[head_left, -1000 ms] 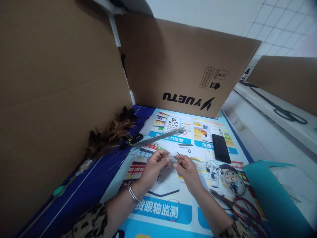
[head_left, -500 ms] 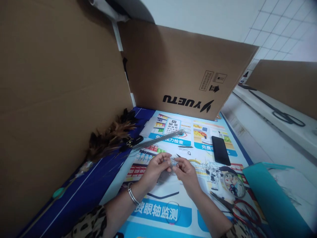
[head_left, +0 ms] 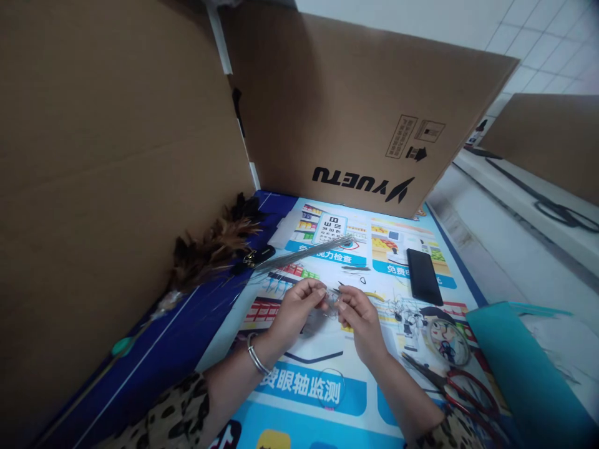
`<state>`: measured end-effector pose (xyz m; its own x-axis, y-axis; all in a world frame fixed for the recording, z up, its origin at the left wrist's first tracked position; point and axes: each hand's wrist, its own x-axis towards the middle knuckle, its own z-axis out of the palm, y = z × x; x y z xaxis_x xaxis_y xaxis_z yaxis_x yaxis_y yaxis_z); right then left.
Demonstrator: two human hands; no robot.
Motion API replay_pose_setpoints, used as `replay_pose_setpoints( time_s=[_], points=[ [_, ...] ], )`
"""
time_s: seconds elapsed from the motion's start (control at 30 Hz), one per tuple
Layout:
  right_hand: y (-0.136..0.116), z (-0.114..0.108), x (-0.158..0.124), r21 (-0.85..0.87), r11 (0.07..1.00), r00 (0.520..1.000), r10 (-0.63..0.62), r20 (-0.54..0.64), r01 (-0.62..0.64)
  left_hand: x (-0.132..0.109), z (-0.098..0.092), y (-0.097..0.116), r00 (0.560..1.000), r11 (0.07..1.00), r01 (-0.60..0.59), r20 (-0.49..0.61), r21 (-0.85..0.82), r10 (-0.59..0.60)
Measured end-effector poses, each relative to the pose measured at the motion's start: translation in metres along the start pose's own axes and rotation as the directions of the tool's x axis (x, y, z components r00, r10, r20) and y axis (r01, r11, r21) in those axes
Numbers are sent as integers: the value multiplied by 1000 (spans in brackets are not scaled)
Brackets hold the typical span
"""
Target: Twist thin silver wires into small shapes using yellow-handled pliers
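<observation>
Over the printed sheet, my left hand (head_left: 297, 313) and my right hand (head_left: 362, 319) face each other, fingertips pinched. Between them is a small piece of thin, shiny wire (head_left: 332, 305); its exact shape is too fine to make out. Each hand is closed on a side of it. Just behind the fingers lies a tool with a yellow handle (head_left: 374, 296), partly hidden by my right hand. Farther back rests a bundle of straight thin wires (head_left: 306, 252). A thin wire ring (head_left: 344, 380) lies on the sheet below the hands.
Right of my hands are a black phone (head_left: 424, 277), loose wire bits (head_left: 397, 305), a round clear dish (head_left: 448, 343), red-handled scissors (head_left: 472, 393) and a teal box (head_left: 524, 374). A feather duster (head_left: 210, 255) lies at left. Cardboard panels (head_left: 360, 112) stand behind and left.
My fingertips have drawn slightly apart, with the wire piece still between them. The camera view has tilted down a little; the other things lie as before.
</observation>
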<state>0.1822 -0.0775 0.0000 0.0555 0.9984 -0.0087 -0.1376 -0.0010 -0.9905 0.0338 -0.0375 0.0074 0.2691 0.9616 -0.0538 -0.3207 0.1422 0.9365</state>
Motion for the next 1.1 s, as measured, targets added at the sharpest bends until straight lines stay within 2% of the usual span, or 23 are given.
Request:
replay_pose_setpoints(
  time_s=[0.27,0.67,1.1],
  points=[
    [0,0,0,58,998,1000,-7,10,6,-1,0,2,1000,999,-20,3,-27,20],
    [1,2,1,31,999,999,-26,42,24,0,-1,-1,1000,999,-8,15,-44,9],
    [7,3,3,-101,993,998,-58,34,61,-1,0,-2,997,999,28,75,-36,-25]
  ],
)
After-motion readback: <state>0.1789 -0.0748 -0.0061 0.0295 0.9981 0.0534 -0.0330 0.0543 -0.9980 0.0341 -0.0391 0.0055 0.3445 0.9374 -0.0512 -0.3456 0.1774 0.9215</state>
